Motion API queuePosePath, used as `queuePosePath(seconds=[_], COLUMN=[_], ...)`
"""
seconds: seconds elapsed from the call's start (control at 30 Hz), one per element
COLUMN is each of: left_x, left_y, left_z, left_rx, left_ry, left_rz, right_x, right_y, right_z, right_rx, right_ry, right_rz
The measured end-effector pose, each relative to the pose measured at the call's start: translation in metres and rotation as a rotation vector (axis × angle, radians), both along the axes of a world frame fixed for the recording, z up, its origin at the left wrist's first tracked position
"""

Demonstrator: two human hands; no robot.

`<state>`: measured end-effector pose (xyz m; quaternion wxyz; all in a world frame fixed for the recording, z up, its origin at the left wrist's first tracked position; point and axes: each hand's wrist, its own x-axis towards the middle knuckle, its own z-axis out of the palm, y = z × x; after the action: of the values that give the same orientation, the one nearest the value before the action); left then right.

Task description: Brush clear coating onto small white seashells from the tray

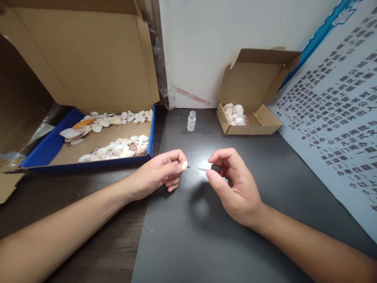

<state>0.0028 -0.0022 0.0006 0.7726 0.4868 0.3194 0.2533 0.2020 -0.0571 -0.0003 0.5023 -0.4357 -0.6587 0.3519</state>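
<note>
My left hand [167, 169] pinches a small pale seashell [184, 165] between thumb and fingers. In my right hand [235, 182], thumb and fingertips close on a brush applicator [198, 168] with a thin clear stem and a white cap-like end. Its dark tip points left, right at the shell's edge; I cannot tell whether the two touch. Beyond both hands, a small clear bottle [191, 122] with printed lettering stands upright, its threaded neck uncapped.
At left, a blue-sided cardboard box [151, 137] with raised lid holds many shells in two rows. A smaller brown box [253, 129] at back right contains white shells. A white panel [194, 51] rises behind the dark grey mat [176, 243]; a printed sheet [330, 157] slopes along the right.
</note>
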Motion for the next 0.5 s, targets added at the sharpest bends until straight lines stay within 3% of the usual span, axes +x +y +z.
queuePosePath(seconds=[0.5], left_x=[0.0007], left_y=[-0.0003], left_z=[0.0026], left_rx=[-0.016], left_ry=[-0.006], left_rz=[0.01], right_x=[0.0032], right_y=[-0.0001], right_z=[0.0004], right_rx=[0.001], right_ry=[-0.016], right_rz=[0.028])
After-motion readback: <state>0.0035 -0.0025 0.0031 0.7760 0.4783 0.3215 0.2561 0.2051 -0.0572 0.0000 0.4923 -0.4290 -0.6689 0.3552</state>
